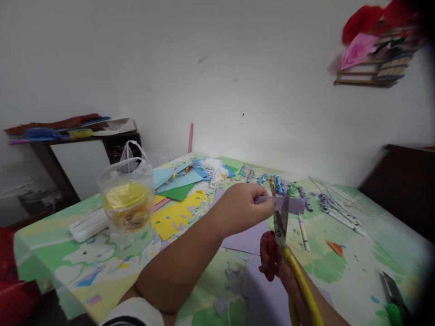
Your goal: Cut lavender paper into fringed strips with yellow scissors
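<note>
My left hand (239, 208) pinches a narrow purple paper strip (295, 205), which sticks out to the right. A pair of scissors (281, 224) is in my right hand (292, 283), points upward. The blades are apart and meet the strip just right of my left fingertips. One long handle is yellow, and a red part shows on the other side. Purple paper sheets (260, 280) lie on the table below my hands, with small scraps beside them. The scissors partly hide my right fingers.
A clear plastic bag (126, 194) holding a yellow-lidded tub stands at left. Coloured paper (180, 213) and white shreds (215, 170) lie further back. Curled paper pieces (278, 184), a white marker (304, 234) and a utility knife (392, 290) are on the right.
</note>
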Demonstrator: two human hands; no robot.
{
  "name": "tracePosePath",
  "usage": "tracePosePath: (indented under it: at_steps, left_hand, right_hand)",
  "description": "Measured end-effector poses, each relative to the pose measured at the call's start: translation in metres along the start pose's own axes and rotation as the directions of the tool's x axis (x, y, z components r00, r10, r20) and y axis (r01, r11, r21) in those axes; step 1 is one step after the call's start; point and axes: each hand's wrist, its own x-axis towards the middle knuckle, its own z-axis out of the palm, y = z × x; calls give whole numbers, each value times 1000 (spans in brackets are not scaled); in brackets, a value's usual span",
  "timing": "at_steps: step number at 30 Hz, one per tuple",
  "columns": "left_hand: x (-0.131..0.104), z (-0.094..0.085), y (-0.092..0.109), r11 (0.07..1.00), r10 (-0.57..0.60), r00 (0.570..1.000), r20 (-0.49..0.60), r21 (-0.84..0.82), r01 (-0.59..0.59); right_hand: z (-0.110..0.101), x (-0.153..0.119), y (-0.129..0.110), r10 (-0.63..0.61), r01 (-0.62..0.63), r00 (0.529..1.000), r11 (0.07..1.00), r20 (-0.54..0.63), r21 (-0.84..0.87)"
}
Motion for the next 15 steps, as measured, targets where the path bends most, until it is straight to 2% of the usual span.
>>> tracePosePath:
  at_steps: [4, 11, 15]
  left_hand:
    - [-1, 6, 1, 1000, 5, 1000, 19, -10, -5]
    - [-2, 8, 2, 1000, -7, 999, -39, -25, 6]
    - [-3, 11, 3, 1000, 9, 1000, -2, -3, -9]
  right_hand:
    - [2, 1, -3, 33, -32, 999, 999, -28, 34]
    - [4, -5, -13, 40, -39, 998, 999, -38, 23]
    - [6, 5, -3, 61, -60, 995, 998, -73, 15]
